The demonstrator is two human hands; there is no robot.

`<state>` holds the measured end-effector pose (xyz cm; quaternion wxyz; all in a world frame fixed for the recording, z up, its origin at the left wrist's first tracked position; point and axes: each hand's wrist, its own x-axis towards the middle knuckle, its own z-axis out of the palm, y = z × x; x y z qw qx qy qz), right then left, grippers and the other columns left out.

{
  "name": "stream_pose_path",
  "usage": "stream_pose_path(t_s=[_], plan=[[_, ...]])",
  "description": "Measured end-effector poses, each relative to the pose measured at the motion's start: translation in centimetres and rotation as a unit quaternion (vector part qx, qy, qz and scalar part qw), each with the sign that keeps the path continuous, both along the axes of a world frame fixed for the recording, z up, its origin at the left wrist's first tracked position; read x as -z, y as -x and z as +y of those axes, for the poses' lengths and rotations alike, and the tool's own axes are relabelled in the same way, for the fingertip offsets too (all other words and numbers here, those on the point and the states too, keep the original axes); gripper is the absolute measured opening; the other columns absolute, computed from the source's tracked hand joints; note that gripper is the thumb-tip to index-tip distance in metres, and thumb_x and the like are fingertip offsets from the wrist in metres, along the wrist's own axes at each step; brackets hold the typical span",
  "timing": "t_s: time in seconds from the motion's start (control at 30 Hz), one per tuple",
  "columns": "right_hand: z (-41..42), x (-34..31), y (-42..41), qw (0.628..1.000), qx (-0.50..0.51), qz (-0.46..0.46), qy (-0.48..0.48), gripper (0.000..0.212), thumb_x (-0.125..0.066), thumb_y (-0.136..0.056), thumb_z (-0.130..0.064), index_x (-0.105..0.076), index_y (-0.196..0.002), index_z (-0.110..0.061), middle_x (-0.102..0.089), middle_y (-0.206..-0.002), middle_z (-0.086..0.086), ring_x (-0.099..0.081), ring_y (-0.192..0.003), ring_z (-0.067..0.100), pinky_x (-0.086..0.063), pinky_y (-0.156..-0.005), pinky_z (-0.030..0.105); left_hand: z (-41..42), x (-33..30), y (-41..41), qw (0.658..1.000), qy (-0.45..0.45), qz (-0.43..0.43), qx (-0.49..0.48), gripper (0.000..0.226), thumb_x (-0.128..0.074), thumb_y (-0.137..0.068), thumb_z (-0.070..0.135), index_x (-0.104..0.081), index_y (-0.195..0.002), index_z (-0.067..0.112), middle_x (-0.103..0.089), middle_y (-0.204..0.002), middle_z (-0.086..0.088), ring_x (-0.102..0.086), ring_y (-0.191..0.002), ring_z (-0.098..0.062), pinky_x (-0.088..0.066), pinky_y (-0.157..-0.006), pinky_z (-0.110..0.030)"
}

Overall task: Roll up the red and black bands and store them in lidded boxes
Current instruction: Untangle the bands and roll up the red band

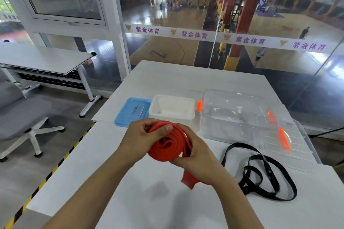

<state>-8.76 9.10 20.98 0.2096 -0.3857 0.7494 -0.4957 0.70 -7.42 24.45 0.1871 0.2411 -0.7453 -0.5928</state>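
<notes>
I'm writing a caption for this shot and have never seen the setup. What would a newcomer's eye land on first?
First, the red band, coiled into a roll and gripped between the left hand and right hand at the centre of the white table. Next, the black band, lying in loose loops to the right. Behind them sit a blue lid, an open white box and a clear box.

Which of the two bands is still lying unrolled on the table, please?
The black band, sprawled in loose loops right of the hands; the red band is held coiled in both.
</notes>
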Motion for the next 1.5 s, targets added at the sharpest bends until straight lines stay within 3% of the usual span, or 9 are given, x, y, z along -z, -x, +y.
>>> stream_pose_path(t_s=[0.27,0.4,0.53,0.8,1.03,1.17,1.27,1.37,1.5], plan=[[-0.8,1.2,0.2,0.986,-0.013,-0.158,0.052,0.07,-0.08,-0.084,-0.003,-0.057,-0.133,-0.046,-0.07,-0.089,-0.004,-0.07,-0.082,0.021,-0.064,-0.084,0.052,0.5,0.4,1.3,0.983,-0.05,0.091,-0.155,0.014,-0.08,-0.081,0.036,-0.078,-0.09,0.025,-0.079,-0.086,0.003,-0.075,-0.081,-0.01,-0.057,-0.073,-0.022],[-1.2,1.0,-0.3,0.983,0.0,-0.181,0.039,0.044,-0.078,-0.091,-0.011,-0.06,-0.123,-0.035,-0.069,-0.088,0.005,-0.077,-0.076,0.024,-0.063,-0.072,0.032,0.4,0.2,1.5,0.973,-0.052,0.104,-0.2,0.019,-0.078,-0.083,0.04,-0.076,-0.094,0.025,-0.077,-0.091,0.004,-0.072,-0.082,-0.006,-0.055,-0.072,-0.02],[-1.6,0.6,-0.1,0.985,0.01,-0.173,0.015,0.032,-0.077,-0.095,-0.024,-0.059,-0.116,-0.04,-0.068,-0.084,0.001,-0.078,-0.071,0.024,-0.063,-0.068,0.033,0.5,0.3,1.6,0.961,-0.079,0.119,-0.238,0.018,-0.076,-0.085,0.041,-0.075,-0.09,0.024,-0.077,-0.088,0.001,-0.069,-0.077,-0.005,-0.053,-0.068,-0.017],[1.5,1.9,1.1,0.977,-0.103,-0.122,-0.138,0.03,-0.077,-0.09,-0.02,-0.071,-0.117,-0.032,-0.08,-0.111,-0.008,-0.075,-0.106,0.013,-0.056,-0.104,0.041,-1.9,-0.7,1.2,0.939,-0.097,0.162,-0.288,0.019,-0.075,-0.084,0.046,-0.072,-0.083,0.027,-0.075,-0.084,0.004,-0.069,-0.077,-0.009,-0.054,-0.067,-0.017],[2.2,3.7,1.1,0.985,-0.102,-0.084,-0.108,0.043,-0.078,-0.085,-0.013,-0.067,-0.12,-0.037,-0.075,-0.111,-0.012,-0.072,-0.106,0.013,-0.056,-0.102,0.036,-3.8,-1.2,1.0,0.932,-0.076,0.171,-0.311,0.029,-0.073,-0.085,0.05,-0.073,-0.094,0.022,-0.072,-0.084,0.007,-0.068,-0.076,-0.006,-0.052,-0.06,-0.01],[2.5,4.9,1.8,0.996,0.025,-0.025,-0.082,0.025,-0.078,-0.087,-0.019,-0.069,-0.104,-0.035,-0.075,-0.093,-0.007,-0.073,-0.086,0.014,-0.061,-0.086,0.041,-4.5,-1.0,0.7,0.928,-0.082,0.177,-0.318,0.021,-0.074,-0.085,0.05,-0.073,-0.086,0.028,-0.074,-0.087,0.005,-0.068,-0.081,-0.009,-0.053,-0.072,-0.021],[1.9,4.9,1.4,0.982,0.186,-0.021,-0.005,0.032,-0.068,-0.096,-0.005,-0.061,-0.092,-0.036,-0.071,-0.077,-0.001,-0.07,-0.068,0.01,-0.06,-0.065,0.028,-4.6,-1.1,0.5,0.925,-0.083,0.18,-0.324,0.026,-0.073,-0.084,0.053,-0.073,-0.087,0.027,-0.075,-0.087,0.004,-0.069,-0.083,-0.011,-0.055,-0.073,-0.024],[1.4,5.0,1.3,0.954,0.292,0.038,0.059,0.039,-0.058,-0.099,-0.003,-0.053,-0.103,-0.041,-0.064,-0.094,0.002,-0.065,-0.073,0.015,-0.061,-0.057,0.042,-4.4,-1.1,0.3,0.924,-0.086,0.184,-0.325,0.022,-0.073,-0.085,0.05,-0.072,-0.084,0.028,-0.074,-0.083,0.007,-0.069,-0.079,-0.007,-0.054,-0.07,-0.021],[0.9,5.5,1.7,0.933,0.324,0.156,0.013,0.054,-0.056,-0.092,0.009,-0.054,-0.137,-0.022,-0.051,-0.124,0.0,-0.055,-0.091,0.016,-0.049,-0.079,0.035,-4.1,-1.2,0.0,0.926,-0.077,0.179,-0.324,0.02,-0.071,-0.087,0.05,-0.07,-0.083,0.031,-0.074,-0.086,0.008,-0.069,-0.084,-0.009,-0.054,-0.072,-0.022]])
